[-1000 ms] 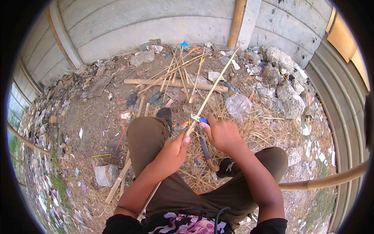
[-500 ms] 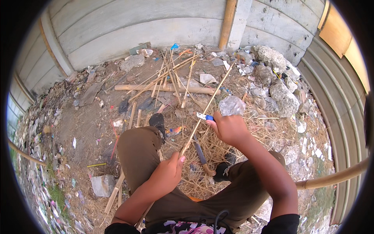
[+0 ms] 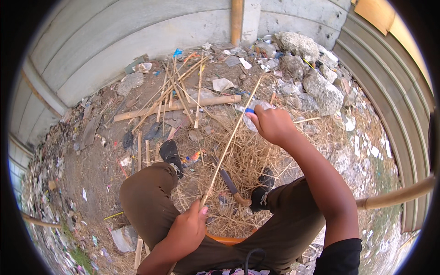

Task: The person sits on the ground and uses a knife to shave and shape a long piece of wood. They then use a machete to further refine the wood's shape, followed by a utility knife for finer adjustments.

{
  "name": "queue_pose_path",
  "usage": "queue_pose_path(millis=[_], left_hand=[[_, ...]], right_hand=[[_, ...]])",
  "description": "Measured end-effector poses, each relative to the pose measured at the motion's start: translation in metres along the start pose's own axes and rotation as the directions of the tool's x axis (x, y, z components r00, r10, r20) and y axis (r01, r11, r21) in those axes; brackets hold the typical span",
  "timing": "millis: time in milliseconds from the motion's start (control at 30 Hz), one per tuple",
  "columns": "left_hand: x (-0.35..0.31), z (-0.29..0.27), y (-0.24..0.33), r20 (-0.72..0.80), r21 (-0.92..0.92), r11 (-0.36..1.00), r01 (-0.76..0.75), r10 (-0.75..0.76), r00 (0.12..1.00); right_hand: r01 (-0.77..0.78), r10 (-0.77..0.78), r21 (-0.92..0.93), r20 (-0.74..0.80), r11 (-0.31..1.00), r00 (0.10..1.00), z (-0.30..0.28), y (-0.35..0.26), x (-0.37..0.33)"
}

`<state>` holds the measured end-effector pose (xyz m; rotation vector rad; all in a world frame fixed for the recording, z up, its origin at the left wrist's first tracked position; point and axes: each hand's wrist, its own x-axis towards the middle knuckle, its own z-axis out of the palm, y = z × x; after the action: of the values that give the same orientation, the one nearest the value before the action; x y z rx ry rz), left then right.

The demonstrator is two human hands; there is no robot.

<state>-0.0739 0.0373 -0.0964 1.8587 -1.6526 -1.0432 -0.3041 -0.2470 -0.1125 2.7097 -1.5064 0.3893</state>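
A long, thin bamboo strip [image 3: 228, 145] slants from my lap up toward the far right. My left hand [image 3: 187, 229] is closed around its near end, by my left thigh. Farther along the strip, my right hand [image 3: 274, 124] is wrapped around a blue utility knife [image 3: 249, 110]. The knife's blade end lies at the strip, but blur hides whether it cuts in. Beneath the strip, between my feet, a machete [image 3: 228, 181] with a curved wooden handle rests on a heap of bamboo shavings [image 3: 250, 162].
Beyond my feet, several bamboo strips [image 3: 172, 87] lie crossed over a thick bamboo pole [image 3: 178, 106]. Rubble chunks [image 3: 323, 91] sit at the far right, below a concrete wall [image 3: 146, 32]. A corrugated panel [image 3: 385, 91] stands on the right. Litter covers the ground.
My right hand with the utility knife has moved away along the strip, toward its far end. My left hand has come lower, still gripping the near end. The view has shifted right.
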Motion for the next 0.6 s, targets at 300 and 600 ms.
queue_pose_path(millis=[300, 600], left_hand=[[-0.012, 0.003, 0.005, 0.061, 0.049, 0.999, -0.020, 0.017, 0.998], [-0.031, 0.000, -0.019, 0.065, 0.092, 0.990, -0.107, 0.101, 0.993]], right_hand=[[-0.225, 0.217, -0.036, -0.160, 0.974, 0.963, -0.005, 0.062, 0.000], [-0.150, 0.099, -0.203, -0.241, 0.968, 0.965, 0.000, 0.075, -0.011]])
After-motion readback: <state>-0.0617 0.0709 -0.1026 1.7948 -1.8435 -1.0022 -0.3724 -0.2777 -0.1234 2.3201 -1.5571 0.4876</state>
